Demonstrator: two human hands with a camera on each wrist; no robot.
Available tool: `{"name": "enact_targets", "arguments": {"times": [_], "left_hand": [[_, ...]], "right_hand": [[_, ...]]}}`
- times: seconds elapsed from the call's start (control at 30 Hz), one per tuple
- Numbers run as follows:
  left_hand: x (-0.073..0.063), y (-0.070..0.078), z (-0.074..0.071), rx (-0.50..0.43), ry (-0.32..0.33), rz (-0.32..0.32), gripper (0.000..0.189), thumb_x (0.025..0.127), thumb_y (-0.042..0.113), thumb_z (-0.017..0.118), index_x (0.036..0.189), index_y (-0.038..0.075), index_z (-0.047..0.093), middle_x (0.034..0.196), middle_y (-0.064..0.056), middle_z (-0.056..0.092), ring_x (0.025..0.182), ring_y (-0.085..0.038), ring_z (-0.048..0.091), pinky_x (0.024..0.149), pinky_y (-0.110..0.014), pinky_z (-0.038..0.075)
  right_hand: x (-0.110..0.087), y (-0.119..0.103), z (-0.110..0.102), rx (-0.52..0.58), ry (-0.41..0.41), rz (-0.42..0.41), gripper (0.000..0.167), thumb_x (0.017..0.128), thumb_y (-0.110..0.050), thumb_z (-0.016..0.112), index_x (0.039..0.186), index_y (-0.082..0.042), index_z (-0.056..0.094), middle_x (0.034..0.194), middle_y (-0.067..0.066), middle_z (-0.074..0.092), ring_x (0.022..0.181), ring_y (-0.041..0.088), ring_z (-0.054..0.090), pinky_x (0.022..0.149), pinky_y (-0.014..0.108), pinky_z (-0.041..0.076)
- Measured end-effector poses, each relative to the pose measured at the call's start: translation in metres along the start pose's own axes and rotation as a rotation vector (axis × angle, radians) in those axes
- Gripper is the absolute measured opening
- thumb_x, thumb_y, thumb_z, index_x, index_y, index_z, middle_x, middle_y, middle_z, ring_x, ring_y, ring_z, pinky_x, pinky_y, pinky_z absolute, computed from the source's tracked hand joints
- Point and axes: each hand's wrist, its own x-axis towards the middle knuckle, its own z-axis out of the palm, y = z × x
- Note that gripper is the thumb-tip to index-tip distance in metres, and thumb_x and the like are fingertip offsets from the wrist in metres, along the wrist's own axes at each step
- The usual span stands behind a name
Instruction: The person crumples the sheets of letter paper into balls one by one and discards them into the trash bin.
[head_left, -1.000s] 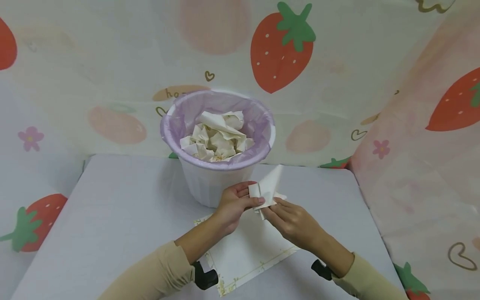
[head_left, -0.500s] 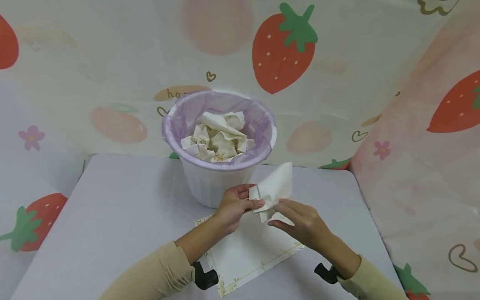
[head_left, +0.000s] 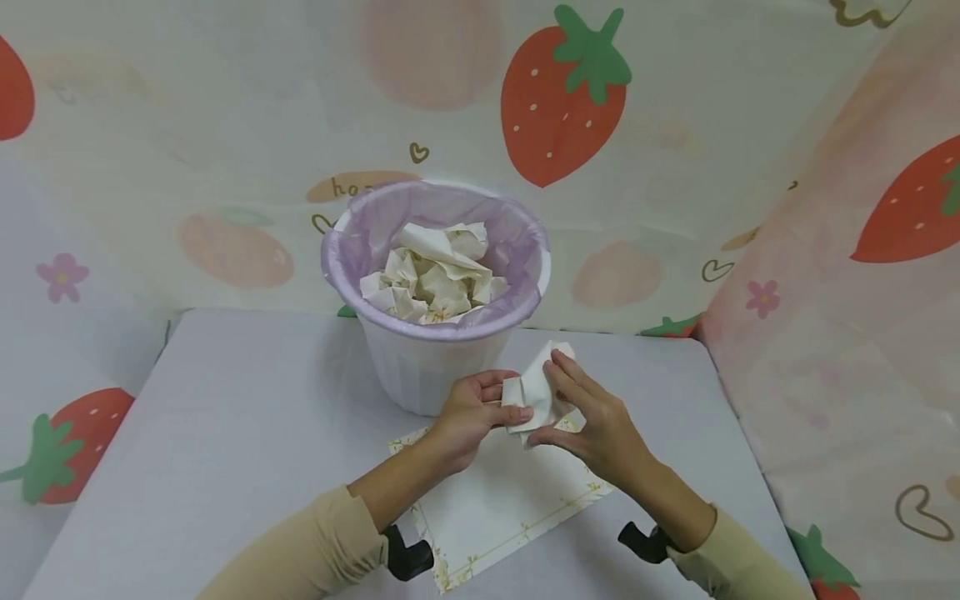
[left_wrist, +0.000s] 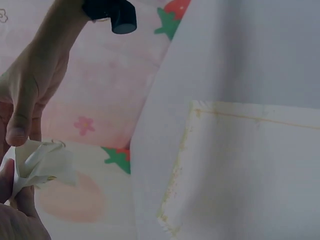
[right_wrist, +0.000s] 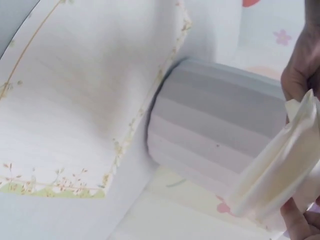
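L hand (head_left: 468, 414) pinches & R hand (head_left: 606, 427) grips white paper (head_left: 534, 388), crumpled w/ folds & uneven edges

We see the held paper (head_left: 531, 398) as matt and stiffly creased, its broad faces smooth. The floral-bordered sheet (head_left: 510, 492) looks like smooth, matt printed paper, and the crumpled sheets (head_left: 442, 275) seem the same stock, roughened by sharp folds. We take the bin (head_left: 408, 375) for smooth, ribbed plastic, and its liner (head_left: 521, 237) for thin, wrinkled plastic film with a soft gloss. The sleeves (head_left: 315, 533) are matt cloth; the strawberry-print backdrop (head_left: 712, 92) is lightly rumpled, its material unclear to us.
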Motion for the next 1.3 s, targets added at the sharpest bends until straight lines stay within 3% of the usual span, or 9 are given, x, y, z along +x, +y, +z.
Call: {"name": "enact_targets", "arguments": {"times": [0.17, 0.37, 0.53, 0.73, 0.93, 1.2, 1.3], "left_hand": [[0.0002, 0.0027, -0.0022, 0.012, -0.024, 0.008, 0.050, 0.079, -0.017, 0.072, 0.126, -0.011, 0.056, 0.111, -0.021, 0.069, 0.093, -0.020, 0.069, 0.076, -0.026, 0.058], [-0.0009, 0.0058, -0.0035, 0.042, -0.061, 0.014, 0.048, 0.079, -0.017, 0.072, 0.125, -0.011, 0.057, 0.110, -0.021, 0.070, 0.093, -0.022, 0.070, 0.078, -0.031, 0.059], [-0.0021, 0.0069, -0.0018, 0.037, -0.088, 0.021, 0.049, 0.078, -0.018, 0.072, 0.124, -0.011, 0.057, 0.110, -0.021, 0.070, 0.091, -0.021, 0.070, 0.077, -0.032, 0.059], [-0.0031, 0.0054, 0.0004, 0.001, -0.090, 0.036, 0.045, 0.076, -0.022, 0.072, 0.118, -0.012, 0.059, 0.099, -0.015, 0.072, 0.086, -0.019, 0.070, 0.076, -0.030, 0.059], [-0.0040, 0.0028, 0.0005, 0.035, -0.086, 0.057, 0.040, 0.073, -0.024, 0.072, 0.110, -0.012, 0.060, 0.093, -0.012, 0.072, 0.088, -0.020, 0.070, 0.078, -0.031, 0.059], [-0.0041, 0.0049, 0.0020, 0.070, -0.094, 0.061, 0.040, 0.072, -0.022, 0.074, 0.108, -0.011, 0.061, 0.091, -0.011, 0.071, 0.086, -0.020, 0.070, 0.079, -0.033, 0.059], [-0.0036, 0.0039, 0.0013, 0.087, -0.101, 0.070, 0.037, 0.071, -0.022, 0.074, 0.105, -0.012, 0.062, 0.088, -0.009, 0.071, 0.084, -0.019, 0.070, 0.078, -0.033, 0.059]], "right_hand": [[0.0049, -0.0015, -0.0026, 0.197, -0.039, 0.103, 0.082, 0.071, -0.004, 0.087, 0.142, 0.009, 0.047, 0.148, 0.025, 0.044, 0.126, 0.041, 0.053, 0.084, 0.033, 0.057], [0.0096, -0.0002, -0.0057, 0.291, -0.116, 0.181, 0.082, 0.074, -0.006, 0.086, 0.144, 0.007, 0.045, 0.131, 0.019, 0.061, 0.119, 0.032, 0.060, 0.088, 0.033, 0.056], [0.0102, 0.0009, -0.0055, 0.267, -0.123, 0.230, 0.070, 0.073, -0.010, 0.088, 0.134, 0.005, 0.057, 0.129, 0.018, 0.064, 0.115, 0.031, 0.064, 0.088, 0.033, 0.056], [0.0083, 0.0017, -0.0025, 0.200, -0.087, 0.181, 0.049, 0.074, -0.007, 0.088, 0.117, 0.003, 0.068, 0.109, 0.009, 0.072, 0.095, 0.019, 0.070, 0.082, 0.035, 0.059], [0.0066, 0.0020, 0.0000, 0.150, -0.071, 0.143, 0.036, 0.073, -0.001, 0.087, 0.106, 0.002, 0.072, 0.092, 0.002, 0.074, 0.083, 0.012, 0.068, 0.072, 0.036, 0.060], [0.0080, 0.0057, -0.0024, 0.214, -0.091, 0.146, 0.030, 0.074, 0.002, 0.085, 0.102, 0.000, 0.073, 0.090, 0.002, 0.074, 0.081, 0.013, 0.069, 0.070, 0.039, 0.060], [0.0087, 0.0054, -0.0025, 0.240, -0.107, 0.162, 0.023, 0.076, 0.005, 0.083, 0.096, -0.002, 0.075, 0.088, 0.002, 0.074, 0.077, 0.012, 0.067, 0.065, 0.033, 0.059]]}}
